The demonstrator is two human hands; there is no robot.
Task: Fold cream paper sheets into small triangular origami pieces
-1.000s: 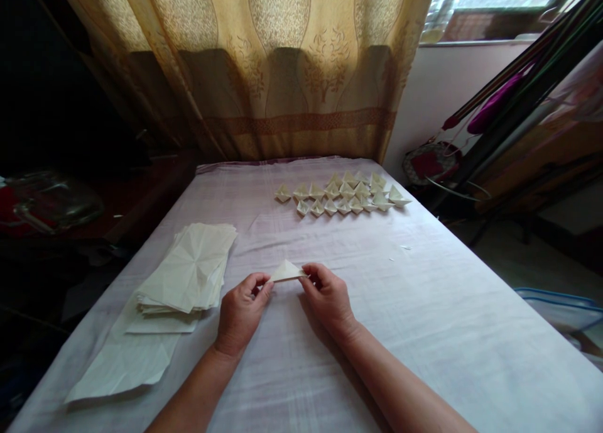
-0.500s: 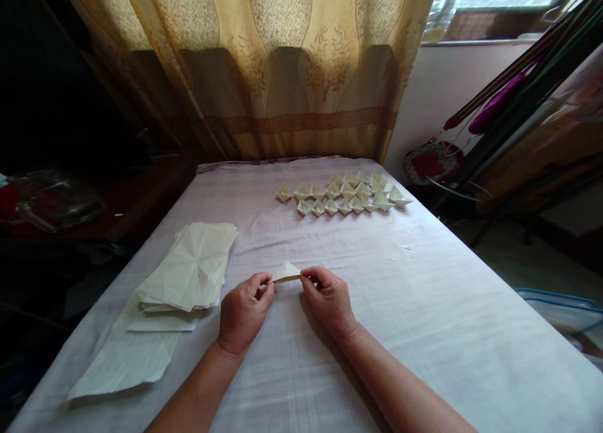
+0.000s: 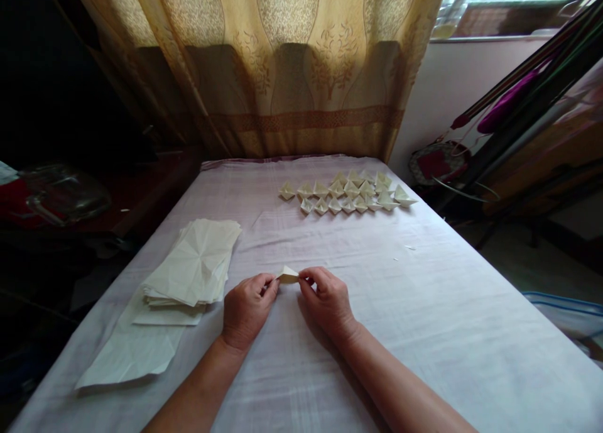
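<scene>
Between my two hands is a small folded paper boat (image 3: 287, 274), cream-coloured, with a pointed peak in its middle. My left hand (image 3: 249, 308) pinches its left tip between thumb and fingers. At the right tip, my right hand (image 3: 328, 298) has the same kind of pinch. The boat is held just over the sheet, and its tips are hidden by my fingertips. Farther off, at the back right, several finished paper boats (image 3: 351, 188) stand in close rows.
A stack of creased paper sheets (image 3: 195, 260) lies left of my hands, over a longer sheet (image 3: 127, 351). Small paper scraps (image 3: 409, 247) are on the white bedsheet (image 3: 424, 332) at right. A patterned curtain (image 3: 301, 75) hangs behind; a bag (image 3: 438, 161) stands beyond the right edge.
My hands have come slightly closer together, and the boat's sides have bowed outward so its middle opens more. The view has shifted a little, while the stack and rows stay in place.
</scene>
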